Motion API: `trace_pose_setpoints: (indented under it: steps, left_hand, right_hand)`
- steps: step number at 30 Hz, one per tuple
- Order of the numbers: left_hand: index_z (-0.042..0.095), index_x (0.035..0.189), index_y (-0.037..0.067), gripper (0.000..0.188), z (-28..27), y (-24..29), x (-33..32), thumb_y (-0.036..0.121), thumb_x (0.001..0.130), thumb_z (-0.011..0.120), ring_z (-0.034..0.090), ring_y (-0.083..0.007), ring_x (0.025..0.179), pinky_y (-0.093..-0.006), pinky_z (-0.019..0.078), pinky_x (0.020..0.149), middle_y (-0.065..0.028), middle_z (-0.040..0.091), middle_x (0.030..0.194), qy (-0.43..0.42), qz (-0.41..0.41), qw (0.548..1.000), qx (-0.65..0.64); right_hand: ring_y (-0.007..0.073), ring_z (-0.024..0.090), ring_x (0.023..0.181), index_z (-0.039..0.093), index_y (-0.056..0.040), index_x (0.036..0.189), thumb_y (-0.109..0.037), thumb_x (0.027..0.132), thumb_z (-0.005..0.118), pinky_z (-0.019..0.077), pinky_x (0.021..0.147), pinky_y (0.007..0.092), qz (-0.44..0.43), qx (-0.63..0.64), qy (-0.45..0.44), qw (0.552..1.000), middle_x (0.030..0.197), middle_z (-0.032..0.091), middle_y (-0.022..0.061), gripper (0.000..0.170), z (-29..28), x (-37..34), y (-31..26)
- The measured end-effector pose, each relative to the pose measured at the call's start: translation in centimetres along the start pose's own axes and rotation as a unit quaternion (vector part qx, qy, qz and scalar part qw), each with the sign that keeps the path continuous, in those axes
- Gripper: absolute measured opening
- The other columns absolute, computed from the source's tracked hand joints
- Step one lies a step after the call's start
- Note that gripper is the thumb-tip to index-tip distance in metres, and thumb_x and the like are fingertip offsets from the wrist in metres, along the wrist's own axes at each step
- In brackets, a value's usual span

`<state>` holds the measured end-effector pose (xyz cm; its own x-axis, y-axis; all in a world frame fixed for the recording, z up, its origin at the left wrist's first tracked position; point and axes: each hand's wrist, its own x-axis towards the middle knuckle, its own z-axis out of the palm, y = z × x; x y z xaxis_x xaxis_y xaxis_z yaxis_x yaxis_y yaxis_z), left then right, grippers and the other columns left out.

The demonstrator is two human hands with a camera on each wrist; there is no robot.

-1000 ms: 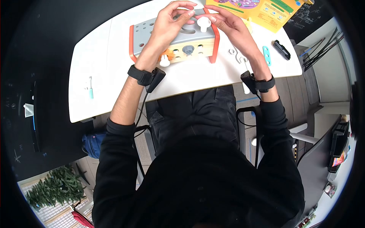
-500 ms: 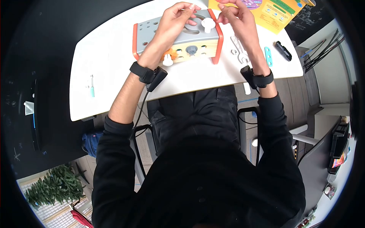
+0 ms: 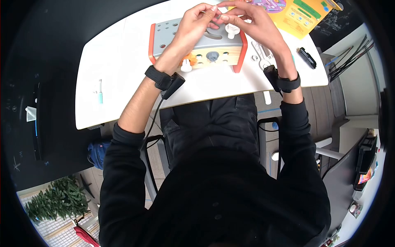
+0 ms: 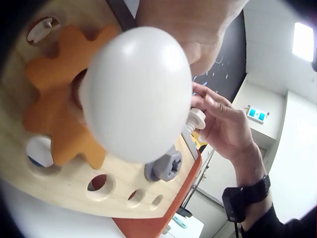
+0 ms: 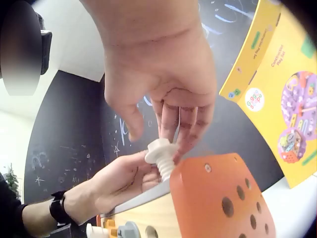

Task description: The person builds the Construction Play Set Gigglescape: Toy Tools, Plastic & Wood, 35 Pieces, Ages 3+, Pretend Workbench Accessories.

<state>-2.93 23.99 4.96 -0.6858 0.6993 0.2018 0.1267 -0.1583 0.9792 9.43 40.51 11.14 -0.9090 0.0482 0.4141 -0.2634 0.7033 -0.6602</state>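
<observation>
In the head view my left hand [image 3: 192, 28] and right hand [image 3: 264, 32] meet at their fingertips, above the far part of a toy workbench [image 3: 165, 36] with a grey top and red ends. My right thumb stands apart from its loosely bent fingers in the right wrist view. The left fingers are bent; I cannot tell whether they pinch something small. A white screw [image 5: 161, 151] stands upright in the top, near both hands. On the wooden front sit an orange gear [image 4: 55, 69] with a white rounded peg [image 4: 138, 94] through it, and a grey bolt [image 3: 212, 56].
Right of the workbench lie a wrench [image 3: 263, 62], a nut [image 3: 254, 58] and a black marker-like object [image 3: 307, 58]. A yellow box [image 3: 305, 19] stands behind them. A teal-handled screwdriver [image 3: 100, 95] lies on the table's left side.
My right hand, off to the right of the workbench half a second ago, has come back left to meet the left hand. The workbench sits slightly further right in the head view.
</observation>
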Motion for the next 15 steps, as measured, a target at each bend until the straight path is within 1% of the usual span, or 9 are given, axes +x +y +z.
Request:
trace_pose_setpoints:
  steps: [2,3,4,6,8,10,11,13,15]
  left_hand:
    - [0.06,0.113,0.003,0.018,0.0,0.2,-0.1,0.017,0.107,0.05,0.065,-0.0099,0.08,-0.0232,0.058,0.068,-0.0051,0.067,0.092,-0.006,0.011,0.999,0.038]
    - [0.06,0.113,0.003,0.018,0.0,0.3,-0.2,0.018,0.107,0.051,0.065,-0.01,0.08,-0.0235,0.0579,0.068,-0.0052,0.066,0.092,-0.009,-0.003,1.0,0.007]
    - [0.06,0.113,0.003,0.018,0.0,0.5,-0.4,0.018,0.107,0.051,0.065,-0.01,0.08,-0.0235,0.0579,0.068,-0.0052,0.066,0.092,-0.007,-0.003,1.0,0.006]
    - [0.06,0.113,0.003,0.02,0.3,0.8,-0.6,0.02,0.107,0.051,0.064,-0.0099,0.079,-0.0237,0.0577,0.067,-0.005,0.065,0.09,0.002,-0.009,1.0,0.011]
    - [0.06,0.112,0.003,0.02,0.1,0.1,-0.2,0.021,0.107,0.051,0.064,-0.0098,0.078,-0.0235,0.0574,0.067,-0.0047,0.065,0.089,-0.002,-0.007,1.0,-0.002]
    - [0.06,0.11,0.003,0.021,0.0,-0.1,-0.1,0.021,0.107,0.052,0.064,-0.0096,0.078,-0.0233,0.0571,0.066,-0.0044,0.064,0.088,-0.009,-0.006,1.0,-0.014]
    - [0.06,0.109,0.003,0.021,0.0,0.0,-0.1,0.022,0.107,0.052,0.064,-0.0095,0.077,-0.0229,0.0566,0.066,-0.0043,0.064,0.089,-0.003,-0.008,1.0,-0.002]
    - [0.06,0.108,0.003,0.021,-0.1,-0.2,0.0,0.022,0.107,0.052,0.064,-0.0094,0.077,-0.0224,0.0561,0.065,-0.0042,0.064,0.089,0.003,-0.011,1.0,0.01]
    - [0.061,0.107,0.004,0.021,-0.5,-0.8,0.3,0.023,0.107,0.051,0.063,-0.0089,0.077,-0.0224,0.0554,0.064,-0.004,0.065,0.089,0.004,0.001,0.999,0.037]
  right_hand:
    - [0.02,0.073,0.094,0.062,-0.0001,0.123,-0.009,0.088,0.068,0.0545,0.084,0.0333,-0.007,0.042,-0.066,0.997,0.09,0.077,0.0078,0.037,-0.7,0.1,-0.4]
    - [0.0224,0.072,0.097,0.063,-0.0015,0.122,-0.002,0.088,0.063,0.0539,0.089,0.0353,-0.038,-0.005,-0.076,0.996,0.099,0.077,0.0089,0.035,-1.6,-0.3,-0.9]
    - [0.0224,0.072,0.097,0.063,-0.0015,0.122,-0.002,0.088,0.063,0.0539,0.089,0.0353,-0.038,-0.005,-0.079,0.996,0.099,0.077,0.0089,0.035,-1.8,-0.4,-0.3]
    - [0.0233,0.072,0.1,0.063,-0.0032,0.123,0.004,0.087,0.06,0.0529,0.093,0.0368,-0.093,0.064,-0.089,0.99,0.108,0.076,0.0099,0.037,-1.8,-0.6,1.2]
    - [0.0236,0.071,0.102,0.064,-0.0053,0.124,0.008,0.086,0.059,0.0534,0.091,0.0357,-0.079,0.024,-0.114,0.99,0.11,0.075,0.0108,0.04,-2.3,-0.8,-0.2]
    - [0.0237,0.072,0.095,0.065,-0.0067,0.123,0.004,0.086,0.066,0.0544,0.085,0.034,-0.127,-0.006,-0.103,0.987,0.101,0.075,0.011,0.038,-1.7,-0.3,1.1]
    - [0.0237,0.072,0.095,0.065,-0.0067,0.123,0.004,0.086,0.066,0.0544,0.085,0.034,-0.126,-0.006,-0.104,0.987,0.101,0.075,0.011,0.038,-1.7,-0.4,1.1]
    - [0.0237,0.072,0.087,0.066,-0.0065,0.121,-0.001,0.087,0.071,0.0548,0.078,0.0331,-0.041,-0.1,-0.031,0.994,0.094,0.075,0.0108,0.035,-1.7,-0.7,0.5]
    - [0.0243,0.072,0.085,0.066,-0.0059,0.121,-0.003,0.087,0.072,0.0547,0.077,0.0337,-0.003,-0.161,-0.042,0.986,0.092,0.074,0.011,0.035,-2.6,-0.4,-1.0]
